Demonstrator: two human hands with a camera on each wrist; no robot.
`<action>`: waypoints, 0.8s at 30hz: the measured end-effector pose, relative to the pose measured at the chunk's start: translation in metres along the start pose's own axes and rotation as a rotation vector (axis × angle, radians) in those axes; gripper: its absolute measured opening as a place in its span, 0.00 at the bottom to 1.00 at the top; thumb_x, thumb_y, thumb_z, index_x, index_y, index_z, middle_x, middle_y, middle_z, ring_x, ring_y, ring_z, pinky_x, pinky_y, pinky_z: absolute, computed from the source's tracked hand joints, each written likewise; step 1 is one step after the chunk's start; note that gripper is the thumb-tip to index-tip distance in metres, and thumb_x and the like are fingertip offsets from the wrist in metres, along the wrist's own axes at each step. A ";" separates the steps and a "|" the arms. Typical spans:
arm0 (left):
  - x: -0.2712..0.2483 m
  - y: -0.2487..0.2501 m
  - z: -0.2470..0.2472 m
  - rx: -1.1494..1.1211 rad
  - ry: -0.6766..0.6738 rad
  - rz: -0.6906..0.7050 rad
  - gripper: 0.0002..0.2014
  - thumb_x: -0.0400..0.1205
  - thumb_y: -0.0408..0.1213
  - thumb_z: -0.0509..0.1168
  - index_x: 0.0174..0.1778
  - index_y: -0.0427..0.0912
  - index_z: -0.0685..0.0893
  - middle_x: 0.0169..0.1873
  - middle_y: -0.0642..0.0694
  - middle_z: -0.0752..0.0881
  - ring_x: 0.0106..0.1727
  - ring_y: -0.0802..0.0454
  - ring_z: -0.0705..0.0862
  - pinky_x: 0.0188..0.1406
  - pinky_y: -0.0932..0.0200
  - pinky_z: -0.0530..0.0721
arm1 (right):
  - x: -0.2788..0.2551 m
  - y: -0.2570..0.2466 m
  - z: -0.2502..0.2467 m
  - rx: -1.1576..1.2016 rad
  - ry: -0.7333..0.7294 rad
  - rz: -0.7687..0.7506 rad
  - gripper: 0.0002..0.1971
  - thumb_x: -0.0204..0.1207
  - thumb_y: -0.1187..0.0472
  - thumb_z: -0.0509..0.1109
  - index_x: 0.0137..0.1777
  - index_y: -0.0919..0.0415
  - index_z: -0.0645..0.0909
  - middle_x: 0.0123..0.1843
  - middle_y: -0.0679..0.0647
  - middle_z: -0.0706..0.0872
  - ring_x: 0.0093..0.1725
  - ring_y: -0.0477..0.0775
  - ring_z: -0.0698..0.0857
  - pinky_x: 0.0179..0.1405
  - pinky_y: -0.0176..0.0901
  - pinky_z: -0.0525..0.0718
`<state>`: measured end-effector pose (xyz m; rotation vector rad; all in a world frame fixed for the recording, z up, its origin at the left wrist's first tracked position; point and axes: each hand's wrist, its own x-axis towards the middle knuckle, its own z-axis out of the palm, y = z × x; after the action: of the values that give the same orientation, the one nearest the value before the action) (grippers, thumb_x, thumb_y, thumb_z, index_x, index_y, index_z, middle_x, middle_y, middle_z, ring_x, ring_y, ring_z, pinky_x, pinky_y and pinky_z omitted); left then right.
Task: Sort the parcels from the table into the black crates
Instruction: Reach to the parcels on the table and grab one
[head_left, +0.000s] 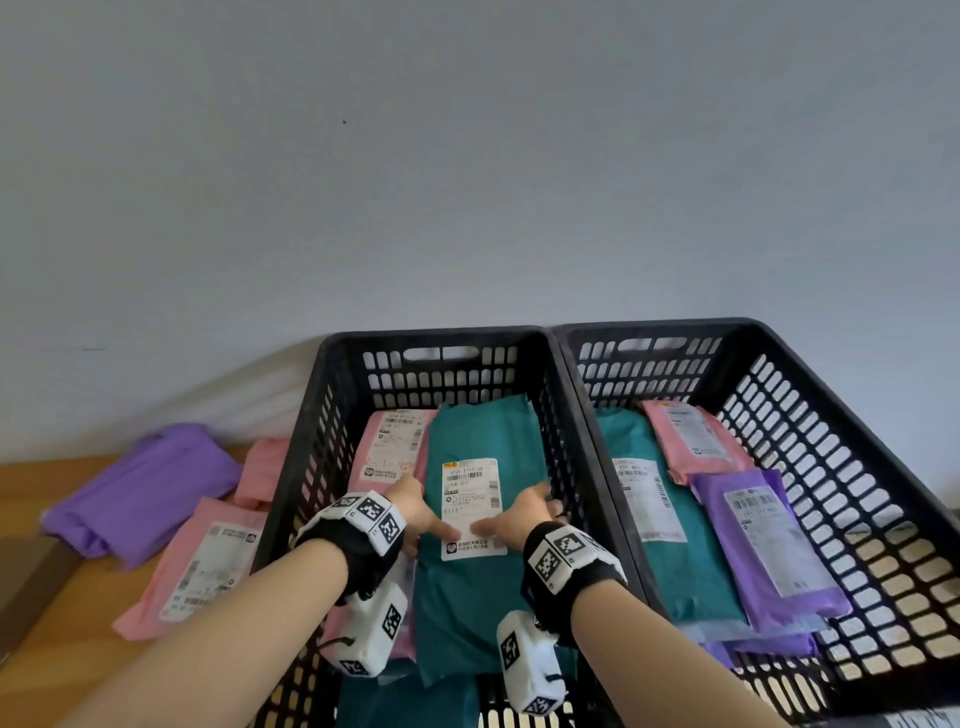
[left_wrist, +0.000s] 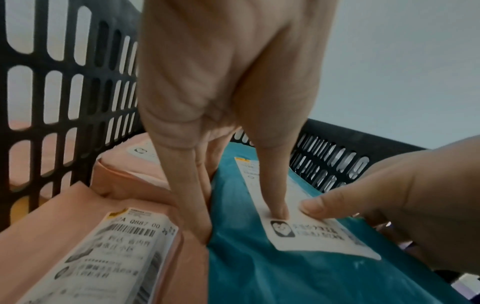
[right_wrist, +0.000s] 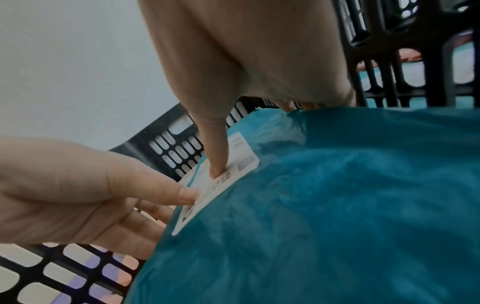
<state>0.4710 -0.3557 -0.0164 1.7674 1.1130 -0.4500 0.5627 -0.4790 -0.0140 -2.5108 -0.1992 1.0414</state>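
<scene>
A teal parcel (head_left: 467, 597) with a white label (head_left: 470, 506) lies in the left black crate (head_left: 436, 335), on top of pink parcels (head_left: 389, 447). My left hand (head_left: 426, 519) grips its left edge, thumb on the label and fingers (left_wrist: 197, 205) down the side between teal and pink. My right hand (head_left: 519, 512) grips the right edge, thumb (right_wrist: 215, 162) pressed on the label, its other fingers hidden behind the parcel (right_wrist: 311, 205). On the table to the left lie a purple parcel (head_left: 140, 488) and two pink parcels (head_left: 202, 566).
The right black crate (head_left: 660, 327) touches the left one and holds teal, pink and purple parcels (head_left: 769, 540). Another teal parcel (head_left: 405, 701) sits at the near end of the left crate. A pale wall stands right behind both crates.
</scene>
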 end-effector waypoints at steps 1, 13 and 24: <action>0.004 -0.002 0.002 -0.003 -0.017 0.003 0.31 0.60 0.38 0.84 0.58 0.40 0.81 0.50 0.44 0.89 0.48 0.44 0.89 0.46 0.44 0.90 | 0.001 0.002 0.002 0.006 -0.003 0.011 0.62 0.67 0.49 0.80 0.82 0.68 0.34 0.82 0.67 0.52 0.82 0.67 0.54 0.80 0.59 0.58; 0.034 -0.008 0.018 0.076 0.045 0.091 0.29 0.68 0.38 0.80 0.64 0.42 0.77 0.61 0.45 0.85 0.58 0.46 0.84 0.50 0.53 0.87 | 0.022 -0.002 0.012 0.005 0.070 0.041 0.60 0.67 0.54 0.81 0.83 0.64 0.38 0.84 0.68 0.48 0.84 0.67 0.49 0.82 0.60 0.56; 0.048 -0.006 0.021 0.375 0.212 0.248 0.26 0.70 0.36 0.78 0.61 0.37 0.77 0.57 0.43 0.83 0.59 0.44 0.83 0.56 0.53 0.84 | 0.038 -0.022 0.017 -0.344 0.063 -0.254 0.54 0.68 0.57 0.80 0.84 0.51 0.44 0.85 0.60 0.38 0.84 0.62 0.43 0.80 0.61 0.55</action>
<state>0.4942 -0.3505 -0.0631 2.2950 0.9779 -0.3399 0.5782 -0.4425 -0.0401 -2.7192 -0.7125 0.8841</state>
